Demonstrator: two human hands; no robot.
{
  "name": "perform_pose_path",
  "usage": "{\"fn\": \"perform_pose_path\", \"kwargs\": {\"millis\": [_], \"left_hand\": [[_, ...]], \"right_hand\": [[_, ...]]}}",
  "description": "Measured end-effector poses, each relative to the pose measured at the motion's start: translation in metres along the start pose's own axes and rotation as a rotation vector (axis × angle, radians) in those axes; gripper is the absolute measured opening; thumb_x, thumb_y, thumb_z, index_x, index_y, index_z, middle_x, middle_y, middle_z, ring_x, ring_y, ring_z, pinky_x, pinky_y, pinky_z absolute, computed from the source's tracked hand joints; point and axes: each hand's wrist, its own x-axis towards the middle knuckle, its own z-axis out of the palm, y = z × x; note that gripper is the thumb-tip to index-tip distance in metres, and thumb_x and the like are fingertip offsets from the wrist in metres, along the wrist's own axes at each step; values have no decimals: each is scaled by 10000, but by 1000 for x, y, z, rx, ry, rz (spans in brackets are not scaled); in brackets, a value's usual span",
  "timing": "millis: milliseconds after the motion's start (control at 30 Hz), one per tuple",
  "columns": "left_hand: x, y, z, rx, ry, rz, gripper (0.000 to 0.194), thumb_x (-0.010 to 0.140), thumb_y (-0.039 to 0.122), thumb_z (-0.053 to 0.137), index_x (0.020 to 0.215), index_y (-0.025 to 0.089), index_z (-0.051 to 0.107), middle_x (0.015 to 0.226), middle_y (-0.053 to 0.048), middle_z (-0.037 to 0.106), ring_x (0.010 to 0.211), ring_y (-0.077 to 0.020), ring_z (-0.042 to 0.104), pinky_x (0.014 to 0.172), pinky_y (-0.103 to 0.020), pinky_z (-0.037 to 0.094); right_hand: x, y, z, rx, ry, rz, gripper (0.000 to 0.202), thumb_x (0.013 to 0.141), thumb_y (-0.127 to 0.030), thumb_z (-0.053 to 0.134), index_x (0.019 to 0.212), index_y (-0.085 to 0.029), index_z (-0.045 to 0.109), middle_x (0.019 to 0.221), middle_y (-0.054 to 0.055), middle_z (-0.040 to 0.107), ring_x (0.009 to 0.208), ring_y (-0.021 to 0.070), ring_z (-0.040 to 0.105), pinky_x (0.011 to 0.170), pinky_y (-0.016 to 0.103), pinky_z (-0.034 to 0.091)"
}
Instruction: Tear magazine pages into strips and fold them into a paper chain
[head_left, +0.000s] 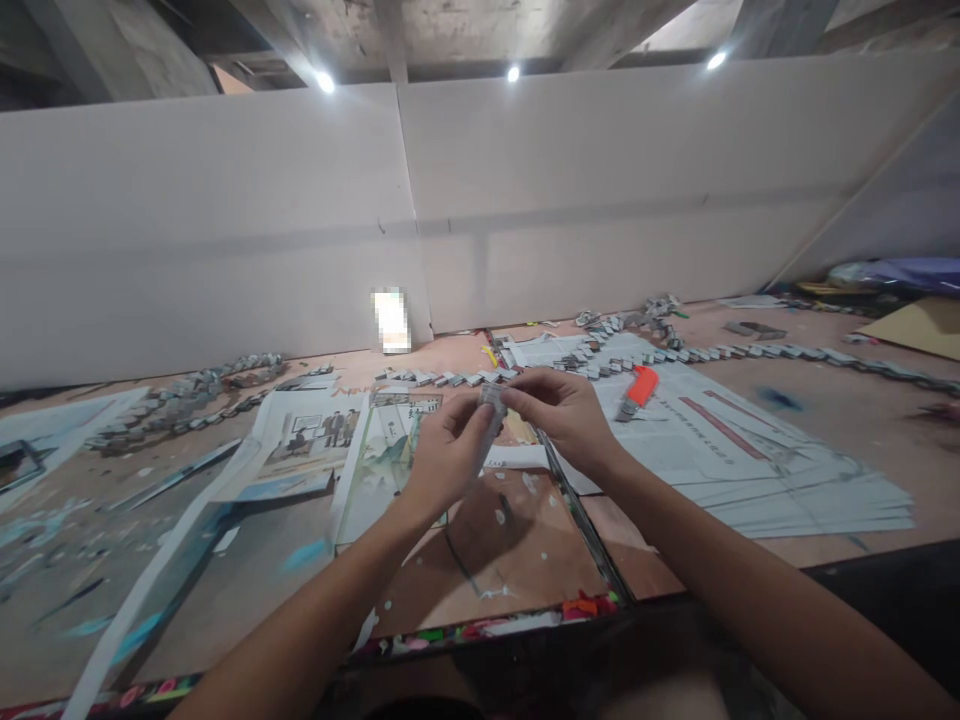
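Observation:
Both of my hands meet over the middle of the table, fingers pinched around one small piece of folded printed paper (492,396). My left hand (448,450) holds it between thumb and fingers, and my right hand (564,412) grips its upper right side. Just behind them lies a zigzag chain of folded paper (450,379). To the right of my right hand, an orange utility knife (638,392) rests on a stack of newspaper sheets (720,450). Left of my left hand are printed pages (311,440).
A lit phone (391,321) leans against the white partition (225,220). Another folded chain (187,395) is piled at the left, and one (795,352) stretches right. A long paper strip (150,590) hangs toward the front edge. A yellow envelope (922,325) lies far right.

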Motion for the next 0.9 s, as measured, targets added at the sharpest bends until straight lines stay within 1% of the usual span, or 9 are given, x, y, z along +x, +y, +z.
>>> {"fn": "perform_pose_path", "kwargs": {"millis": [67,133,267,333,533,733,800,900], "left_hand": [[0,2,-1,49,56,20,281,826,403,603,966,180,702,904,-64,714,835,-208,649,742,-316,495],[0,2,-2,79,68,33,267,815,385,619,956,186,727,919,-60,725,871,-220,646,777,-331,488],[2,-3,-2,47,9,33,278,829,374,599,995,195,733,942,-51,731,906,-232,644,810,-357,495],[2,-7,-1,34,-9,30,288,835,380,588,1001,192,731,950,-51,729,910,-235,645,823,-369,501],[2,-9,0,32,-34,44,302,858,381,558,1039,195,713,987,-48,721,948,-233,636,872,-372,493],[0,-5,-1,59,-32,78,287,884,382,519,958,181,710,907,-44,711,881,-211,634,855,-365,500],[0,-3,-1,24,-32,73,298,894,387,500,968,180,701,930,-53,702,915,-211,629,869,-367,501],[0,1,-1,-86,-41,52,313,899,389,492,1037,179,680,1029,-71,683,966,-214,629,868,-365,519]], "right_hand": [[-1,1,1,2,23,-51,158,729,-341,724,792,-200,694,756,34,682,699,162,610,664,314,498],[-3,2,2,-39,46,-132,134,748,-312,712,840,-216,701,795,38,689,716,167,616,668,321,502],[-5,1,1,-244,54,-325,78,790,-278,672,841,-247,722,816,46,692,746,182,616,683,341,506],[-5,1,0,-302,46,-384,89,802,-271,656,849,-258,731,816,47,691,739,184,615,687,348,509],[-4,5,-1,-347,34,-423,133,817,-256,633,894,-275,739,856,54,691,767,189,621,683,343,517],[-5,3,0,-350,21,-481,155,822,-223,626,919,-274,735,840,54,677,770,185,620,697,343,519],[-5,2,0,-357,21,-485,153,824,-228,624,920,-273,734,835,54,670,772,185,619,701,343,520],[-5,3,0,-358,17,-491,168,826,-217,621,937,-277,731,847,54,662,784,183,618,708,341,518]]}}
